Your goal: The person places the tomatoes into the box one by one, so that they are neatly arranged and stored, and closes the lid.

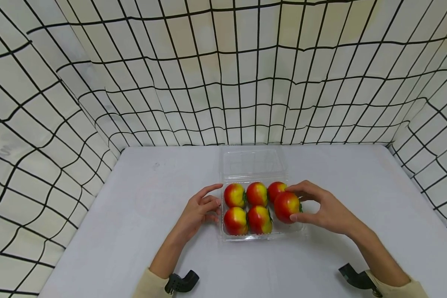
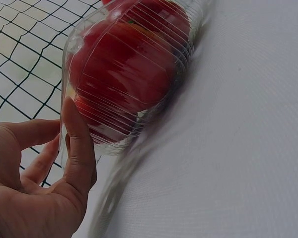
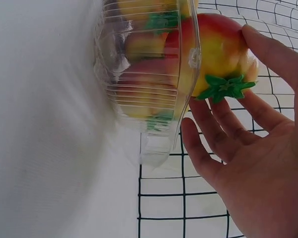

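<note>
My right hand (image 1: pixel 325 209) grips a red-and-yellow tomato (image 1: pixel 286 207) with a green star-shaped calyx, thumb on one side and fingers on the other. That tomato is over the front right part of a clear plastic clamshell box (image 1: pixel 246 237), overlapping the back right tomato (image 1: pixel 277 189) in the head view. Several more tomatoes (image 1: pixel 257 193) sit in two rows in the box. At the box's left side, my left hand (image 1: pixel 197 209) touches the rim with loosely extended fingers. Through the ribbed wall, red tomatoes (image 2: pixel 124 64) show in the left wrist view.
The box's transparent lid (image 1: pixel 252 161) lies folded back behind it on the white table (image 1: pixel 152 178). Black netting (image 1: pixel 238 82) hangs beyond the table's back edge and along both sides.
</note>
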### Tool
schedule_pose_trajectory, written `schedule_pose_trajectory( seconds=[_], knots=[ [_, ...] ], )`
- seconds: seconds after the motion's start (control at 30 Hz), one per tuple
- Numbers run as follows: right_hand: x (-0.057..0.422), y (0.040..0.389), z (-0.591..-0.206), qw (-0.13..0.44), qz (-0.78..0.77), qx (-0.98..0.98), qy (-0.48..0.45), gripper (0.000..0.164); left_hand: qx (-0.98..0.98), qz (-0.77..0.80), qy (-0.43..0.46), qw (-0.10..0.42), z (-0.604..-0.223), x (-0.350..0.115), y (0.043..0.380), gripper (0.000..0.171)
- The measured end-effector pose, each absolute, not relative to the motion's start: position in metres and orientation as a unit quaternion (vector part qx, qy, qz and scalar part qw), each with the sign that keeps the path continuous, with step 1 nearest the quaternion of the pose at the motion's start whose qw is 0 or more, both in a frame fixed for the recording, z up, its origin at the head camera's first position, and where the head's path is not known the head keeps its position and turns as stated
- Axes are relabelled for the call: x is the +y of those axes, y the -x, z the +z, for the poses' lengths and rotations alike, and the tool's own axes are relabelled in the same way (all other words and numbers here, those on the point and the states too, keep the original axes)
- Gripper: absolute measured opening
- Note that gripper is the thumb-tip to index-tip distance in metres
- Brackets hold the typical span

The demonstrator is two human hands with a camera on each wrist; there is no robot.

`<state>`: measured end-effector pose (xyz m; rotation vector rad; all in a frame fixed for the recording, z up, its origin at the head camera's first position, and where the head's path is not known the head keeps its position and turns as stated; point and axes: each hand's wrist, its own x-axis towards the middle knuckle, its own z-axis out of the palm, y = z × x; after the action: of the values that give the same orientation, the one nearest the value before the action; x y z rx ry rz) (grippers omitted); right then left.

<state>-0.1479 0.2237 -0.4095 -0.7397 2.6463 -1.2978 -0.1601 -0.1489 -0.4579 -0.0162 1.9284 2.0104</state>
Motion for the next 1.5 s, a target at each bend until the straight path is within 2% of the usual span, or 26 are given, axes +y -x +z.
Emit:
schedule_pose_trajectory(
  seconds=[1.5],
  knots=[
    [0.218, 0.141, -0.421, 0.059, -0.369, 0.889, 0.265, 0.059, 0.683, 0.709, 0.005, 0.175, -0.456, -0.148, 0.159, 0.051]
  ],
)
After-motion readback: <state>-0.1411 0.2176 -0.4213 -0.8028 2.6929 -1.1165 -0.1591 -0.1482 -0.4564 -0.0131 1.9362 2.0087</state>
